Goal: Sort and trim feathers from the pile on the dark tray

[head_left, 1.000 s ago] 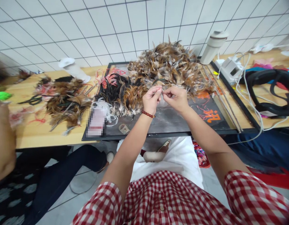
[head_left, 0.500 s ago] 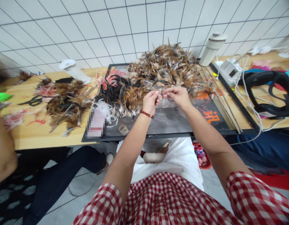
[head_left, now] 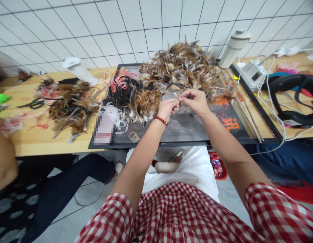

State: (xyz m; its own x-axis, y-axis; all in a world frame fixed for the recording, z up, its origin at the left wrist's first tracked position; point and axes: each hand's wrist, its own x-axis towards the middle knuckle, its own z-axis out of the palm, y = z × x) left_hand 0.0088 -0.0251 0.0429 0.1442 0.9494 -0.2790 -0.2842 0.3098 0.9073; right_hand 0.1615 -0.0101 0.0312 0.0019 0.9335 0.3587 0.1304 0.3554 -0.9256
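My left hand [head_left: 168, 108], with a beaded bracelet at the wrist, is closed in a pinch. Its fingertips meet those of my right hand [head_left: 196, 101], which is pinched shut too. Between them is a small pale-brown tuft that looks like a feather [head_left: 177, 96], mostly hidden by the fingers. Behind my hands rises a big heap of brown and grey feathers [head_left: 179, 67]. To the left of my left hand lies a row of black and golden-brown feathers [head_left: 136, 101] with pale fluffy bases. The dark board [head_left: 159, 133] is under all of these.
White ribbon strands [head_left: 116, 116] and a blurred-out rectangle [head_left: 104, 130] lie at the board's left. Scissors [head_left: 32, 103] and another feather pile [head_left: 70, 104] are farther left, near a person's arm [head_left: 4, 155]. At right are thin sticks [head_left: 244, 108], a bottle [head_left: 235, 49], a power strip [head_left: 253, 72] and cables.
My hands stay together at the fingertips, and their grip has shifted slightly. The whole view has moved a little. Feather piles look unchanged.
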